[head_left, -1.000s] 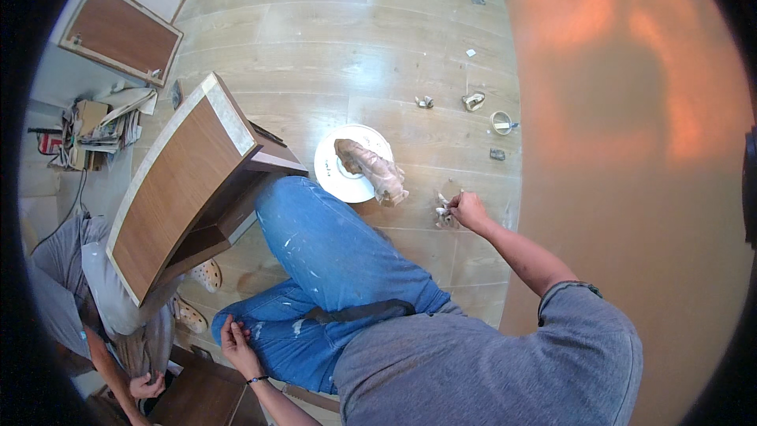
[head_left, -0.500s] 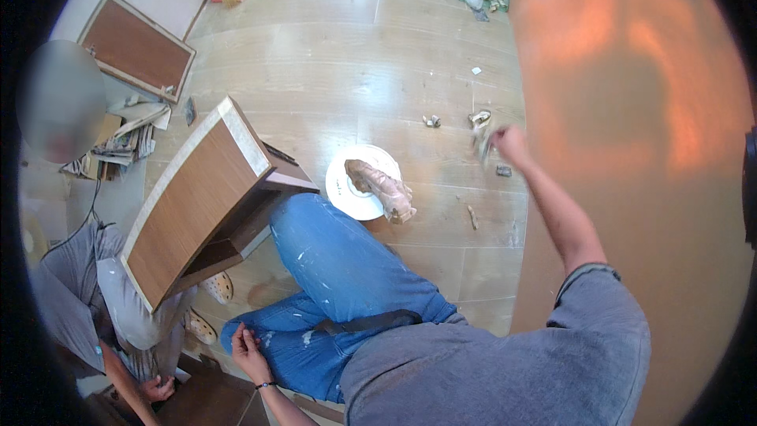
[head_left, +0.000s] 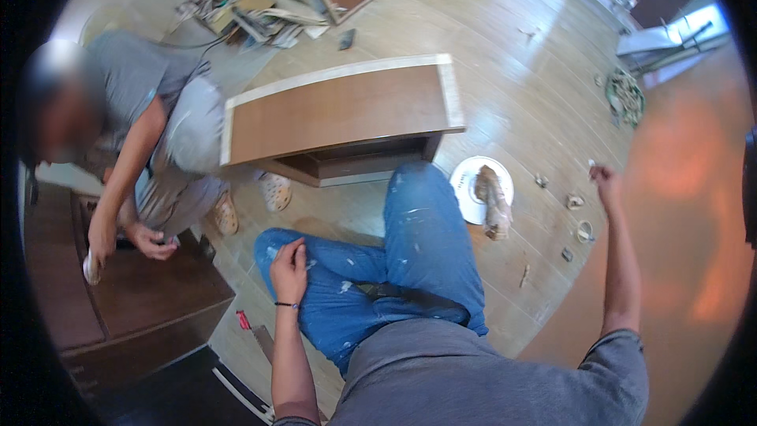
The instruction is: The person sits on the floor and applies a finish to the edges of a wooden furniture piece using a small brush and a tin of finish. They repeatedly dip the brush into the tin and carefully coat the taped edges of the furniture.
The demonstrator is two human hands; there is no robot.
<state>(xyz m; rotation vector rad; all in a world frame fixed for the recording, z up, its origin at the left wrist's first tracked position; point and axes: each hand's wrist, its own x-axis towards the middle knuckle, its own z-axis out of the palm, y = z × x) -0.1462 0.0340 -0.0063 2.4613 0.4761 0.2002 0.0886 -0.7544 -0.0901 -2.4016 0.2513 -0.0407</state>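
I sit on the wooden floor in paint-flecked blue jeans [head_left: 418,252]. My left hand [head_left: 290,270] rests on my left thigh, fingers loosely curled, holding nothing. My right hand [head_left: 605,183] is stretched out to the right, above the floor beside a tall orange-brown panel [head_left: 686,213]. Its fingers are closed and seem to pinch a small pale piece [head_left: 591,164]. Small metal fittings [head_left: 574,202] lie scattered on the floor just below that hand. A white plate [head_left: 465,189] holding a dirty tan lump [head_left: 493,203] sits by my right knee.
A brown cabinet with pale edging [head_left: 339,110] lies on its side ahead of my knees. On the left, another person [head_left: 165,134] crouches with both hands on a dark wooden unit [head_left: 142,300]. Tools and papers [head_left: 236,8] are piled at the back; a tangled coil [head_left: 627,95] lies far right.
My right hand has lifted away from the fittings by the plate and reached farther right toward the orange-brown panel. The view has swung left, bringing the crouching person more into sight.
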